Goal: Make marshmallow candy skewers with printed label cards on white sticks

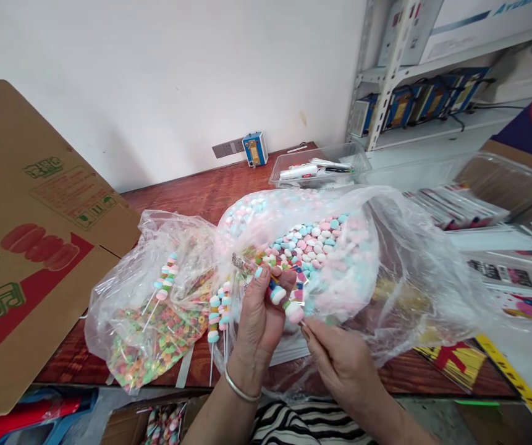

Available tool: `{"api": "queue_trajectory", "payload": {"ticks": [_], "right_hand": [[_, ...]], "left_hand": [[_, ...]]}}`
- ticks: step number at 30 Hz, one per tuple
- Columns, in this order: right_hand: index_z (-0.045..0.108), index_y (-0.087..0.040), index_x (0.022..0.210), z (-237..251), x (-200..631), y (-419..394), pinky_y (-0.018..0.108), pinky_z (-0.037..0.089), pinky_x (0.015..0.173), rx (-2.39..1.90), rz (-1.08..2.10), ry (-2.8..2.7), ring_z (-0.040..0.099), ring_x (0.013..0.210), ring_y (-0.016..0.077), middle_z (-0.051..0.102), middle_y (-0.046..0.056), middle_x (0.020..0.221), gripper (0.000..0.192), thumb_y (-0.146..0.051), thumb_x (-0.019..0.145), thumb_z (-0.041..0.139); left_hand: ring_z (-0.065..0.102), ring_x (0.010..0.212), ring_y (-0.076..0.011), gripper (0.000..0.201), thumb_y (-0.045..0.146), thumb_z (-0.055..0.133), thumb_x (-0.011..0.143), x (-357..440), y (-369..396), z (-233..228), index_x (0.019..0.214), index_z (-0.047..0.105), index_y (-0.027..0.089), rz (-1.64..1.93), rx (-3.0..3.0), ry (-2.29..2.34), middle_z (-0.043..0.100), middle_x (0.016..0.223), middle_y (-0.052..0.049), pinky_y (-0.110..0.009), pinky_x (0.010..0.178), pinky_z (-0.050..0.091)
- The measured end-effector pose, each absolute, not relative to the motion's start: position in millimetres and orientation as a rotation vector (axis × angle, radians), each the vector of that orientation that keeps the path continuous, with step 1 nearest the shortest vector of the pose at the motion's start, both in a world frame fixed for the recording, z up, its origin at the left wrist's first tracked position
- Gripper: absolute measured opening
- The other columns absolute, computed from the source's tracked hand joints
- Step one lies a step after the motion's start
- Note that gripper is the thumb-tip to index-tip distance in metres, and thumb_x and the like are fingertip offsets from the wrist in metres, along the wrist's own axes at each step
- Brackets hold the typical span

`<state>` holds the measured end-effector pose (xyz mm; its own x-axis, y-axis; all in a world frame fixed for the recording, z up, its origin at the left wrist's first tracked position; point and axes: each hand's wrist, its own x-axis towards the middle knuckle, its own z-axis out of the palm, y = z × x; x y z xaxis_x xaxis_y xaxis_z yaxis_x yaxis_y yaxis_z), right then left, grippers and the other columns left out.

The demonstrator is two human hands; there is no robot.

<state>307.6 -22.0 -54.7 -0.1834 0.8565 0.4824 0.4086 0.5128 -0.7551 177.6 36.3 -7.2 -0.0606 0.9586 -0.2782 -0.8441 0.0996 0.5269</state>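
Observation:
My left hand point(259, 309) grips a candy skewer point(278, 295), a thin stick threaded with pastel candies and ring sweets. My right hand point(337, 358) pinches the lower end of that stick just under a pink candy point(296, 315). Both hands hover over the near edge of a large clear plastic bag point(386, 247) heaped with pink, white and blue candies point(316, 244). To the left lies a second clear bag point(122, 309) holding small coloured ring sweets point(164, 340). Finished skewers point(217, 318) rest across it and between the two bags.
A big printed cardboard box point(29, 235) leans at the left on the red-brown wooden table point(210, 191). A clear plastic tray point(321, 167) with pens stands at the back. Packaging sheets point(502, 247) cover the right side. A metal shelf point(423, 80) rises behind.

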Motion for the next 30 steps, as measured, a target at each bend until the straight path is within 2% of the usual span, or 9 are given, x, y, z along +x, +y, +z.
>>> {"api": "queue_trajectory", "payload": {"ticks": [3,5,9,13,17,19,22,25,30], "right_hand": [[0.064,-0.007,0.109,-58,306,-19,0.027,0.039,0.055,-0.998,-0.046,-1.947,0.054,0.049,0.0133,0.064,0.002,0.06,0.021,-0.013,0.096,0.049],[0.064,-0.007,0.109,-57,304,-17,0.027,0.039,0.054,-1.033,-0.032,-1.944,0.054,0.049,0.0133,0.064,0.002,0.061,0.021,-0.014,0.096,0.048],[0.063,-0.015,0.09,-48,302,-18,0.022,0.041,0.053,-1.133,0.621,-1.77,0.057,0.056,0.0121,0.062,0.001,0.067,0.025,-0.023,0.099,0.041],[0.059,-0.018,0.081,-45,305,-20,0.021,0.031,0.044,-1.149,1.159,-1.56,0.041,0.046,0.0102,0.044,-0.006,0.053,0.032,-0.038,0.099,0.042],[0.059,-0.018,0.088,-51,305,-23,0.021,0.024,0.038,-1.095,1.478,-1.457,0.03,0.038,0.0095,0.034,-0.009,0.046,0.039,-0.047,0.099,0.037],[0.058,-0.019,0.083,-53,302,-24,0.022,0.028,0.041,-1.131,1.326,-1.551,0.037,0.041,0.0104,0.039,-0.007,0.049,0.037,-0.044,0.1,0.037],[0.056,-0.019,0.077,-55,296,-23,0.023,0.035,0.05,-1.196,0.855,-1.745,0.049,0.051,0.0124,0.05,-0.003,0.059,0.032,-0.035,0.1,0.04],[0.056,-0.019,0.083,-56,293,-21,0.024,0.035,0.05,-1.217,0.605,-1.827,0.053,0.05,0.013,0.054,-0.002,0.06,0.027,-0.028,0.1,0.038],[0.053,-0.021,0.079,-53,296,-20,0.023,0.036,0.049,-1.186,0.665,-1.841,0.052,0.05,0.0123,0.053,-0.004,0.059,0.028,-0.027,0.101,0.037]], "left_hand": [[0.069,0.077,-0.0142,0.003,0.018,0.069,0.081,181,35,-4,0.081,0.067,0.015,1.514,0.154,0.708,0.068,0.076,0.0,-0.039,0.094,0.052],[0.068,0.078,-0.0143,0.007,0.021,0.07,0.081,183,31,-5,0.08,0.067,0.015,1.49,0.188,0.684,0.067,0.077,0.0,-0.039,0.094,0.052],[0.068,0.083,-0.0166,0.016,0.03,0.072,0.08,181,27,-10,0.086,0.067,0.015,1.348,0.339,0.608,0.069,0.082,-0.002,-0.038,0.093,0.051],[0.064,0.107,-0.0241,0.037,0.046,0.066,0.083,167,38,-11,0.105,0.066,0.016,1.386,0.309,0.464,0.069,0.109,-0.009,-0.04,0.095,0.05],[0.064,0.072,-0.0091,0.023,0.032,0.063,0.088,158,53,-4,0.106,0.064,0.017,1.446,0.255,0.418,0.064,0.079,0.001,-0.027,0.082,0.054],[0.049,0.05,-0.0034,0.014,0.026,0.065,0.087,162,55,-2,0.097,0.064,0.017,1.468,0.241,0.445,0.049,0.062,0.008,-0.02,0.066,0.052],[0.039,0.044,-0.0025,0.016,0.029,0.069,0.084,177,49,-2,0.088,0.061,0.016,1.514,0.214,0.515,0.041,0.059,0.009,-0.018,0.054,0.046],[0.042,0.047,-0.0034,0.021,0.033,0.071,0.081,189,41,-5,0.085,0.06,0.016,1.508,0.195,0.571,0.043,0.06,0.008,-0.018,0.056,0.046],[0.059,0.065,-0.0097,0.028,0.037,0.073,0.079,176,47,-8,0.093,0.063,0.015,1.437,0.211,0.583,0.056,0.069,0.003,-0.023,0.067,0.051]]}}
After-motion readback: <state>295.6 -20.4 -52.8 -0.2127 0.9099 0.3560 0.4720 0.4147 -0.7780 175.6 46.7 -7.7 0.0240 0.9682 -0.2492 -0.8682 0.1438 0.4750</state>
